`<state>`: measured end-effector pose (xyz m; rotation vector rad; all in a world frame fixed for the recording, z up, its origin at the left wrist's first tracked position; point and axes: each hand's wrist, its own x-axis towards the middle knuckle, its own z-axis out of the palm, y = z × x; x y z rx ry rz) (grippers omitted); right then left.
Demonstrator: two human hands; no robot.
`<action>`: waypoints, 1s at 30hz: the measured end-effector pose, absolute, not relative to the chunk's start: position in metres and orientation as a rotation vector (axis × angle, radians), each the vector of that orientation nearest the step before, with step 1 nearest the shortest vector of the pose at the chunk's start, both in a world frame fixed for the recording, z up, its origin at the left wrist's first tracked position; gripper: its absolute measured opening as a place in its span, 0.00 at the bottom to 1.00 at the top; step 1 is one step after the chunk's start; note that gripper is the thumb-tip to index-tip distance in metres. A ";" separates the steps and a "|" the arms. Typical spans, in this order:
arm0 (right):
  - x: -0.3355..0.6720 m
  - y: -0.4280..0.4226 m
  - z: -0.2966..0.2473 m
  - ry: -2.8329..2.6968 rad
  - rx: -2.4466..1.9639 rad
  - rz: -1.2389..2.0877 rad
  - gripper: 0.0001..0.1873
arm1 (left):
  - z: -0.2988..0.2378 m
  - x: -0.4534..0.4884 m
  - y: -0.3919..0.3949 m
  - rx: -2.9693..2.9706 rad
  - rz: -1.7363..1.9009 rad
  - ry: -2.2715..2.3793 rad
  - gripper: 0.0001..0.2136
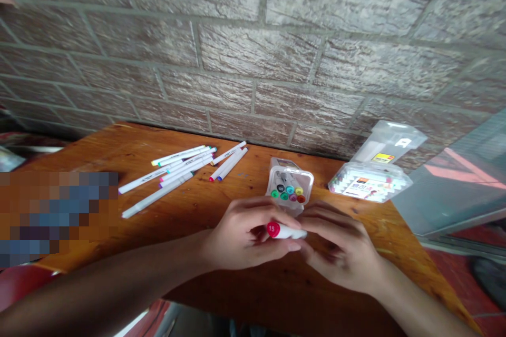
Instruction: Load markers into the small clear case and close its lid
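Between my hands, above the front of the table, is a white marker [288, 231] with a red end numbered 15. My left hand [253, 231] grips it along its side, the red end turned towards me. At the marker's far end, the fingertips of my right hand [340, 247] pinch it. Just behind my hands stands a clear plastic case [292, 170], with several markers inside showing round coloured, numbered ends. My fingers hide its lower front.
Several loose white markers [185, 160] lie on the wooden table [138, 147] at the left. At the back right stand a filled marker box [369, 183] and an upright clear lid [389, 142]. A brick wall [253, 58] borders the table's far edge.
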<state>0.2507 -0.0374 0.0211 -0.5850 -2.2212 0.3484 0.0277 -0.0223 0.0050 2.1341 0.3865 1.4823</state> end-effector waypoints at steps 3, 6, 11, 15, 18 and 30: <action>0.252 -0.037 0.020 -2.223 -0.581 0.330 0.16 | 0.004 0.027 -0.023 2.126 1.468 0.389 0.09; 0.252 -0.037 0.019 -2.224 -0.574 0.317 0.18 | 0.002 0.027 -0.024 2.119 1.439 0.392 0.11; 0.252 -0.038 0.019 -2.222 -0.562 0.316 0.19 | 0.003 0.027 -0.025 2.118 1.444 0.301 0.11; 0.253 -0.038 0.017 -2.237 -0.579 0.346 0.19 | 0.003 0.029 -0.025 2.102 1.454 0.261 0.09; 0.253 -0.038 0.016 -2.237 -0.584 0.356 0.18 | 0.003 0.029 -0.025 2.100 1.454 0.254 0.09; 0.253 -0.039 0.019 -2.234 -0.579 0.347 0.17 | 0.003 0.030 -0.024 2.096 1.470 0.241 0.09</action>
